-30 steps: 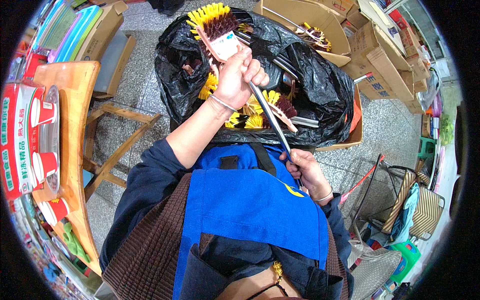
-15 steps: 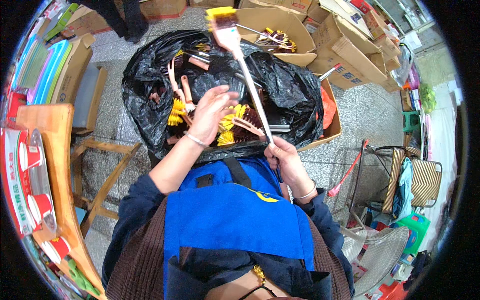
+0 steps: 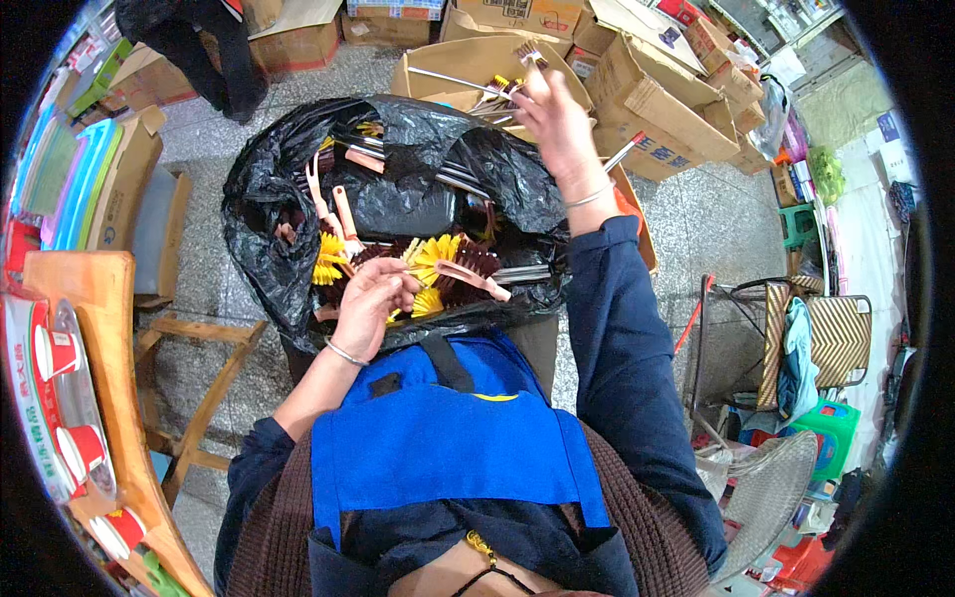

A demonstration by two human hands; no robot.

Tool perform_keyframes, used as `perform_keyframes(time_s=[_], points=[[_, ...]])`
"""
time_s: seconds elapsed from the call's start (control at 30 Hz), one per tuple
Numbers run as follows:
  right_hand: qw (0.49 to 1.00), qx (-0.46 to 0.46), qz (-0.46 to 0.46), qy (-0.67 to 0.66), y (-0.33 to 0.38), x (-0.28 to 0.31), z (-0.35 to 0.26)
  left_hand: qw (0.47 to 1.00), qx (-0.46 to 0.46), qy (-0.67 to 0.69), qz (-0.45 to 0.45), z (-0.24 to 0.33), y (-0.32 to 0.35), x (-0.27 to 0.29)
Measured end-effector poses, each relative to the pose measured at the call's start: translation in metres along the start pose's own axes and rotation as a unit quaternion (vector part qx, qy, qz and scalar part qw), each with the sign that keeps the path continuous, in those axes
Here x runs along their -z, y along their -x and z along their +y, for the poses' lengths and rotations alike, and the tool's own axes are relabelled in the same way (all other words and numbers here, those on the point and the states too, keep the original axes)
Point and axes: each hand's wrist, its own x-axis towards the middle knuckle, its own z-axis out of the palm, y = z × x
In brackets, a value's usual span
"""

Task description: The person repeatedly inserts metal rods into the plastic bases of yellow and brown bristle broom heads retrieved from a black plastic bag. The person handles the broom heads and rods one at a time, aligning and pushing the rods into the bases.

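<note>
A black plastic bag [image 3: 269, 189] lies spread open in front of me, with several brushes inside. My left hand [image 3: 370, 303] is at its near edge, fingers drawn together against the yellow bristles of a brush [image 3: 438, 257]; what they grip, if anything, is hidden. Beside it rests a pink brush handle [image 3: 473, 279]. My right hand [image 3: 559, 124] reaches far out over the cardboard box [image 3: 428, 62] behind the bag. Just beyond its blurred fingers shows a brown-bristled brush head [image 3: 531, 54]; whether they touch it I cannot tell. Metal rods [image 3: 463, 82] and yellow bristles lie in that box.
Cardboard cartons [image 3: 657, 104] stand at the far right. On the left, a wooden bench [image 3: 104, 298] carries red-and-white cups [image 3: 80, 448], with a wooden frame [image 3: 214, 398] beside it. At right stands a folding chair [image 3: 836, 338]. Another person's legs [image 3: 214, 60] are at the far left.
My right hand has swung forward to the far box; the long-handled brush it held upright is no longer seen in it. My left hand has come down to the bristles and its fingers have closed.
</note>
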Motion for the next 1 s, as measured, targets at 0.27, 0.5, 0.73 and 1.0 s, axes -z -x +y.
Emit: perform_keyframes(time_s=[0.27, 0.5, 0.73, 1.0], points=[[0.909, 0.014, -0.313, 0.274, 0.114, -0.049, 0.093, 1.000, 0.018, -0.001, 0.016, -0.002, -0.002, 0.004], [0.945, -0.073, -0.151, 0.283, 0.124, 0.031, 0.068, 0.999, -0.001, -0.003, 0.042, 0.000, 0.001, 0.016], [0.877, -0.025, -0.127, 0.463, 0.136, 0.075, 0.077, 0.997, 0.006, -0.036, 0.073, 0.003, -0.001, 0.024], [0.761, 0.104, -0.135, 0.626, 0.152, 0.045, 0.126, 0.995, 0.018, -0.070, 0.067, -0.001, -0.001, 0.025]])
